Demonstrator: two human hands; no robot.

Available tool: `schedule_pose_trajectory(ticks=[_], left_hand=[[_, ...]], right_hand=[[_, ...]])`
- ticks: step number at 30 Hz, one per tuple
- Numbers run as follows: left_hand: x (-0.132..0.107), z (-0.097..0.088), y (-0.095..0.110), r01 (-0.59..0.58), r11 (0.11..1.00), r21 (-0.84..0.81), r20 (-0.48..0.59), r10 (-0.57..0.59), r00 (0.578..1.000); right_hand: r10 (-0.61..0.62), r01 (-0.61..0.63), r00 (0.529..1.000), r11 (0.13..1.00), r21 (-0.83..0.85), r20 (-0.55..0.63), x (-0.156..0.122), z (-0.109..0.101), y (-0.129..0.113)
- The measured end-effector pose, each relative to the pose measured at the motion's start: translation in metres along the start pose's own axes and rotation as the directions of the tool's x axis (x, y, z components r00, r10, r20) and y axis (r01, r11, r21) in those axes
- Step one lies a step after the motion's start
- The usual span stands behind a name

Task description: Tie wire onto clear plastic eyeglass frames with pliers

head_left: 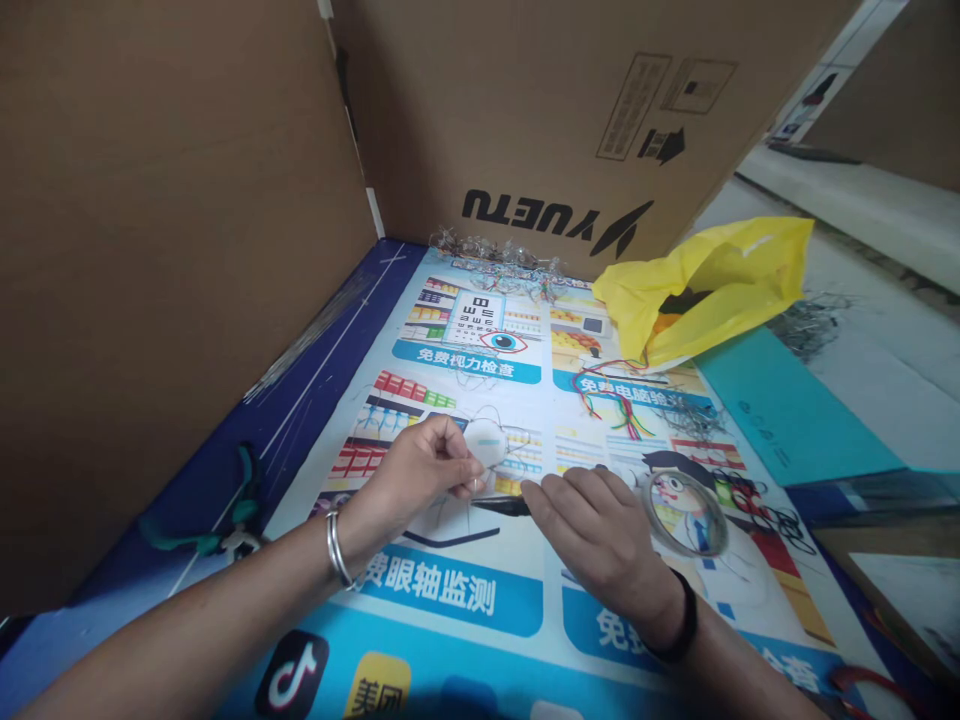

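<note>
The left hand pinches a fine, dark wire, which loops just beyond its fingertips. The right hand is closed around a slender, dark metal tool, its tip near the left fingertips. A translucent, ring-shaped roll lies just right of the right hand, a bright yellow plastic bag farther beyond it

We note two tall brown cardboard walls at the desk: a plain left panel, and a back panel with upside-down black YUETU lettering. White tape at their seam. Desk dark blue, white line along its left side. Beyond, right: we see a pale surface, more brown board. Light dim, corner shadowed.
</note>
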State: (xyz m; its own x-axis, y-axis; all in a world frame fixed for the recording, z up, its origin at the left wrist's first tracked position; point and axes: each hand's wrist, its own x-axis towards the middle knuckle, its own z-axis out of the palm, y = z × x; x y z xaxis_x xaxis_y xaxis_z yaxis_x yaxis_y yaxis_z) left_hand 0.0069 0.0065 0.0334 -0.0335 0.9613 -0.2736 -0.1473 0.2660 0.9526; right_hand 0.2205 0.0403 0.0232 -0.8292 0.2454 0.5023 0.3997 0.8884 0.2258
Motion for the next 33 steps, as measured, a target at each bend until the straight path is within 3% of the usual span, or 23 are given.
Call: schedule_pose_trajectory(ticks=[13,25,30,33], left_hand=[[-0.005,0.000,0.010,-0.132,0.961,0.244,-0.049,0.148,0.988],[-0.006,-0.002,0.009,-0.152,0.915,0.375,-0.055,0.185,0.981],[-0.003,-0.007,0.014,-0.160,0.942,0.294,0.078,0.143,0.987],[-0.003,-0.012,0.018,-0.204,0.887,0.413,0.165,0.148,0.975]], right_hand=[[0.128,-0.138,0.986,0.986,0.095,0.105,0.002,0.009,-0.004],[0.199,-0.231,0.968,0.944,0.235,0.153,-0.002,0.015,-0.005],[0.226,-0.254,0.965,0.927,0.276,0.131,-0.004,0.019,-0.003],[0.246,-0.270,0.962,0.919,0.286,0.119,-0.006,0.022,-0.001]])
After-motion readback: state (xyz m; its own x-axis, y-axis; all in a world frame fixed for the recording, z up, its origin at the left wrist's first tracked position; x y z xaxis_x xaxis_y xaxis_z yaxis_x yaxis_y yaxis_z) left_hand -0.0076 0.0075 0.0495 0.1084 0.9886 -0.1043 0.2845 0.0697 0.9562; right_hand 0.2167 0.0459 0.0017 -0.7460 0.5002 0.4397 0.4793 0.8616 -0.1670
